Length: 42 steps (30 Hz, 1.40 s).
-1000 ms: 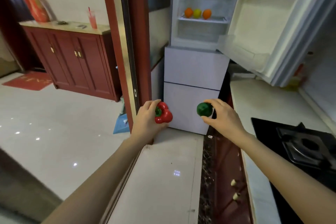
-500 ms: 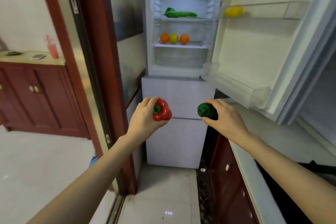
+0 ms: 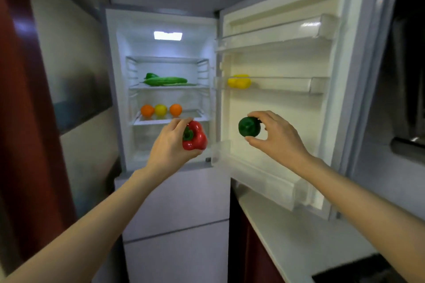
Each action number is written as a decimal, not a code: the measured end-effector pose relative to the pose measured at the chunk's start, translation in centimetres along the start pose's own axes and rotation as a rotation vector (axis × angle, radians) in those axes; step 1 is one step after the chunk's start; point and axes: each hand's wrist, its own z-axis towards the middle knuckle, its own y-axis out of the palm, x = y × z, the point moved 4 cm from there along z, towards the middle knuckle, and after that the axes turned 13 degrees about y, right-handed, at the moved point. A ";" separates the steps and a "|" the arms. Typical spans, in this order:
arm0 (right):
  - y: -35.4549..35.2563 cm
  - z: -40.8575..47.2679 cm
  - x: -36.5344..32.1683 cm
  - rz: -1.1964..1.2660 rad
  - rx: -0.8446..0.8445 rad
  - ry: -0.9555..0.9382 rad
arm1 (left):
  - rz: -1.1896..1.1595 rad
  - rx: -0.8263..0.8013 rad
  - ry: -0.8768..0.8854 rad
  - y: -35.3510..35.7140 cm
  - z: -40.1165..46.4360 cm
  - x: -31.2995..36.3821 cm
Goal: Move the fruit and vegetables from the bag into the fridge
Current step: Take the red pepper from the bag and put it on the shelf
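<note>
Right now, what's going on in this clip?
A person stands at the open fridge with a pepper in each of their hands. The left hand grips a red pepper; the right hand pinches a green pepper. Neither is shelved yet. Greens and three citrus fruits sit on shelves inside; a yellow item is in the door rack.

No readable text, label, brand or number shows anywhere in this view.

The single head view looks forward, about level, from close in front of the open fridge (image 3: 161, 89), its door (image 3: 287, 103) swung right, both forearms reaching in.
</note>
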 end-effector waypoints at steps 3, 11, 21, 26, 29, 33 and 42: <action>-2.6 3.4 0.4 -0.004 0.092 -0.033 | -0.023 0.057 0.088 0.2 4.5 0.5; -6.9 10.8 1.3 -0.066 0.227 -0.040 | -0.052 0.121 0.262 0.9 14.2 1.8; -2.3 19.4 0.2 -0.398 0.172 -0.002 | 0.010 0.115 0.290 3.5 18.8 -1.1; -0.5 22.1 0.8 -0.445 0.173 0.149 | -0.009 0.106 0.266 4.0 19.8 -3.1; -0.3 23.4 1.4 -0.438 0.126 0.243 | -0.019 0.104 0.271 4.1 20.4 -3.8; -0.8 24.4 2.5 -0.366 0.035 0.413 | -0.024 0.118 0.267 4.5 20.8 -4.5; -0.7 25.1 3.2 -0.220 -0.247 0.554 | -0.038 0.084 0.240 4.9 20.1 -5.8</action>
